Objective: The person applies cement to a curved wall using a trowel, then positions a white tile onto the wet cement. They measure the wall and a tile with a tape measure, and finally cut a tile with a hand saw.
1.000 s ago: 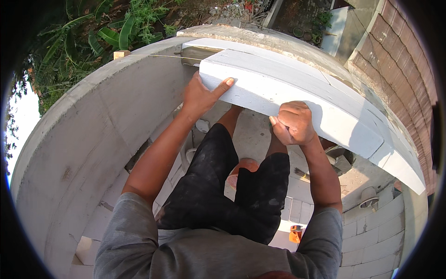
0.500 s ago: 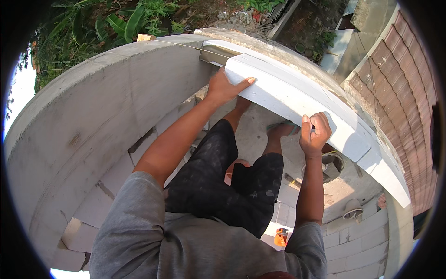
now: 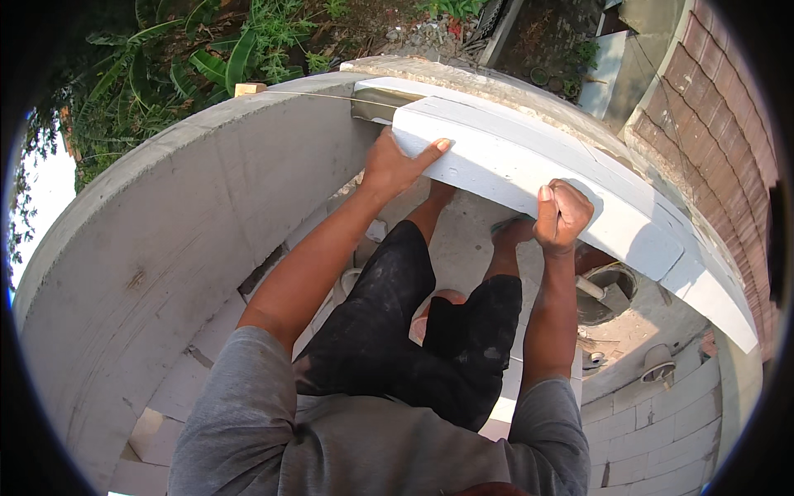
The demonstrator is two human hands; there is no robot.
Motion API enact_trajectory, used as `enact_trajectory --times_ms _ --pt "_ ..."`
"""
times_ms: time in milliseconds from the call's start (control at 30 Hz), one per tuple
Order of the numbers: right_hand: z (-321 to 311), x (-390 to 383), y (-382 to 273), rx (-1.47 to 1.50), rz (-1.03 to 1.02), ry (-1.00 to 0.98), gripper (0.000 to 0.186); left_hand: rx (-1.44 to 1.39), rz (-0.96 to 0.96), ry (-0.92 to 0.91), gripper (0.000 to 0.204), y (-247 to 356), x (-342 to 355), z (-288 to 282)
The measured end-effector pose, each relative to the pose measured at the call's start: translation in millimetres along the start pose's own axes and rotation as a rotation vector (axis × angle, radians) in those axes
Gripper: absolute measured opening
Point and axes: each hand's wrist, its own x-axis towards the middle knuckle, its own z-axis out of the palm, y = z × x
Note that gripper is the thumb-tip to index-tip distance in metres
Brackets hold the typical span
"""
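Note:
A long white lightweight block (image 3: 488,157) lies along the top of the far wall, on a row of similar white material. My left hand (image 3: 395,168) is closed around its left end, the thumb lying on the near face and the fingers out of sight behind the end. Further right, my right hand (image 3: 565,213) is a closed fist against the block's near upper edge, thumb uppermost; nothing shows in it. Another white block (image 3: 711,298) continues the row to the right. A thin string (image 3: 331,97) runs along the wall top to the block.
A grey plastered wall (image 3: 190,198) curves along the left, with a small wooden piece (image 3: 250,88) on its top. Below are a round bucket (image 3: 612,293), a pale cup-like container (image 3: 657,362) and a block wall (image 3: 662,422). Beyond stand plants (image 3: 223,62) and a tiled roof (image 3: 711,107).
My right fist has shifted slightly up and away from me along the block's face. My left hand keeps its hold. The whole view has tilted a little.

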Motion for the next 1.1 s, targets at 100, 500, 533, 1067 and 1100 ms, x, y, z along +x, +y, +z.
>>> enact_trajectory --times_ms 100,500,533,1067,1100 --pt "2.9 1.1 -0.8 0.029 0.004 -0.034 0.040 -0.190 0.002 -0.057 0.091 -10.2 2.5 2.6" --pt "-87.4 0.7 -19.8 -0.001 -0.057 0.395 0.041 -0.070 0.016 -0.101 0.080 5.0 -7.2 2.3" --pt "-87.3 -7.6 5.2 -0.016 0.012 0.399 0.040 -0.069 0.017 -0.092 0.076 3.6 -8.7 2.1" --pt "-112.2 -17.5 21.7 0.071 0.038 0.488 0.037 -0.068 0.024 -0.192 0.070 2.4 -5.1 -2.1" --pt "-119.8 -13.2 9.8 0.089 -0.009 0.479 0.037 -0.085 0.017 -0.190 0.070 2.6 -7.8 -1.2"
